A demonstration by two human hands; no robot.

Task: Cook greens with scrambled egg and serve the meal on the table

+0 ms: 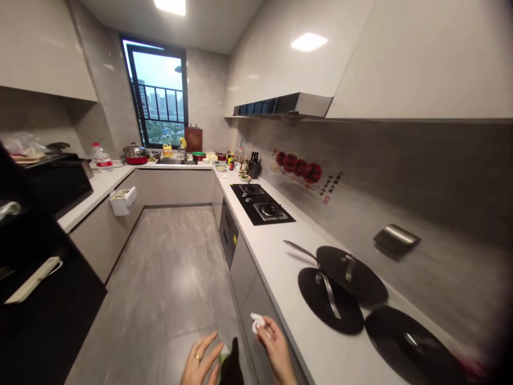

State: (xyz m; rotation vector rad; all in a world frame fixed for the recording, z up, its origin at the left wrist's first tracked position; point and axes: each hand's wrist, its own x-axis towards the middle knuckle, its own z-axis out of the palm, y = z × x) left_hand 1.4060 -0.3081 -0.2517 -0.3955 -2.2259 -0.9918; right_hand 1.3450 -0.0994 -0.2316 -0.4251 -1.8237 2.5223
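My right hand is closed in a pinch on a crumpled white tissue, held low beside the front of the right-hand counter. To its left, at the bottom edge, my left hand has its fingers apart and holds nothing that I can see; a ring is on one finger. Just right of that hand is a dark shape with a pale green patch, too blurred to name. On the counter right of my hands lie a black pan and dark round lids with metal handles.
A black gas hob is set in the right counter, below a range hood. A small white bin hangs on the left cabinets. Bottles, pots and a sink line the far end. Grey floor runs between the counters.
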